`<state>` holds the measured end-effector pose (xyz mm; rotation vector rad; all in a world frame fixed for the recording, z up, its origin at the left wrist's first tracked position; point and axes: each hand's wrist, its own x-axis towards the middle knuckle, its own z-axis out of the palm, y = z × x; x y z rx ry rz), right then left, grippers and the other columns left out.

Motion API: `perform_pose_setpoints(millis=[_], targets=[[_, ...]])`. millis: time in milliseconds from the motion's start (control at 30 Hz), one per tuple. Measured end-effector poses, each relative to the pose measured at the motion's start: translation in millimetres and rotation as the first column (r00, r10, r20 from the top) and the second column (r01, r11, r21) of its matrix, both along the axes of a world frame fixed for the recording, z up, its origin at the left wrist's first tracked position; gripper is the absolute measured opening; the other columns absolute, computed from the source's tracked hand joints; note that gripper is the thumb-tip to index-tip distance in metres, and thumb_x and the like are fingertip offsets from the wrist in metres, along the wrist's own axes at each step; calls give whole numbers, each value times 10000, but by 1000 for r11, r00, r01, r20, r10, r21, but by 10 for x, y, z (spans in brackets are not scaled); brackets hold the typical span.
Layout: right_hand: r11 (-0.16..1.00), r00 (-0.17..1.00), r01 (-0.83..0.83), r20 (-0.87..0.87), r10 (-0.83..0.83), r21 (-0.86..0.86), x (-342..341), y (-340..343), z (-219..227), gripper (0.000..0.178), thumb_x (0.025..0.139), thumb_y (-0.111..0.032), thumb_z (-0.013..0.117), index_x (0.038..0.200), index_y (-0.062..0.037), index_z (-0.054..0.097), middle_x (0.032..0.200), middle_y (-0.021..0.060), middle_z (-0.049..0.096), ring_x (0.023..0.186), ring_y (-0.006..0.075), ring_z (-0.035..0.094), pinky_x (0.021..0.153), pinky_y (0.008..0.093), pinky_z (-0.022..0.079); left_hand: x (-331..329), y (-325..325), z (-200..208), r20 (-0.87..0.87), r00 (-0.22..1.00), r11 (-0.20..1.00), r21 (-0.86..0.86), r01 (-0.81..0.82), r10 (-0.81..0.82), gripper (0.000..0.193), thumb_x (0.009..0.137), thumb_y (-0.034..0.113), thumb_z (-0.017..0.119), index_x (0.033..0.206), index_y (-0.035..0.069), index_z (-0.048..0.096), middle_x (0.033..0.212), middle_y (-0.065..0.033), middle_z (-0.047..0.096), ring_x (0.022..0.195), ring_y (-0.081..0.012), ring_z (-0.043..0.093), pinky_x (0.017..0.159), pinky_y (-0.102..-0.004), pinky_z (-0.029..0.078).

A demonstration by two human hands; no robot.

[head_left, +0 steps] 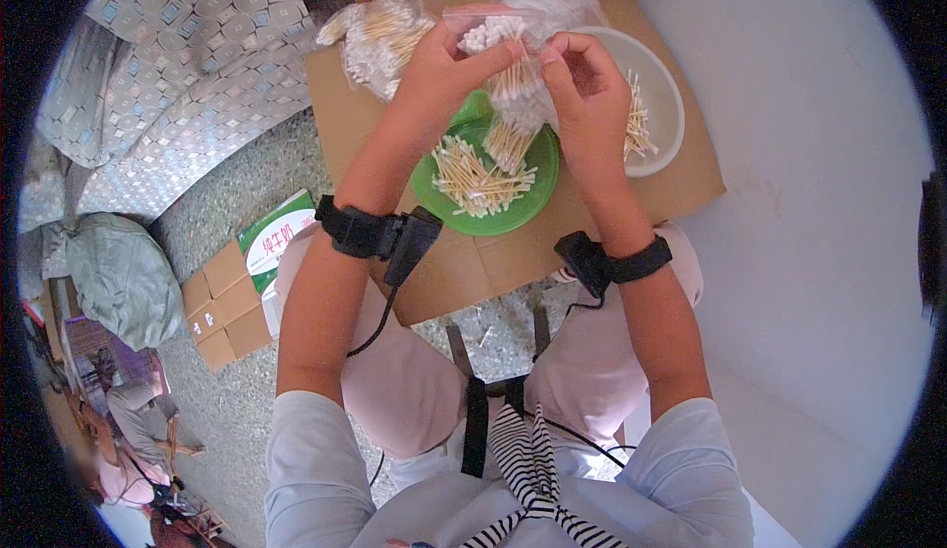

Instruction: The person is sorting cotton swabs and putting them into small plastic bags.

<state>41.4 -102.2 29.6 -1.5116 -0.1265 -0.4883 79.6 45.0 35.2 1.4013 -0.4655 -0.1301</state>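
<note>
Head view: we pinched a clear bag of cotton swabs (508, 79) between left hand (444, 65) and right hand (584, 84), held above the green plate (533, 193) on the cardboard (464, 272); white bowl (663, 94) just right.

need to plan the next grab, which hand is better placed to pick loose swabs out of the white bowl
Right, probably. The right hand is directly beside the white bowl, though it also pinches the clear swab bag. The left hand grips the bag farther away, above the green plate.
</note>
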Motion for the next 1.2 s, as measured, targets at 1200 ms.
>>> perform_pose_setpoints(millis=[1200], targets=[[559, 969, -246, -208, 130, -792, -22, -184, -184, 393, 829, -409, 617, 1066, -97, 637, 1152, 138, 598, 1143, 316, 517, 982, 434, 371, 430, 779, -253, 711, 701, 385, 664, -640, -61, 513, 784, 285, 696, 1238, 119, 524, 1214, -148, 559, 1096, -342, 544, 938, -413, 441]])
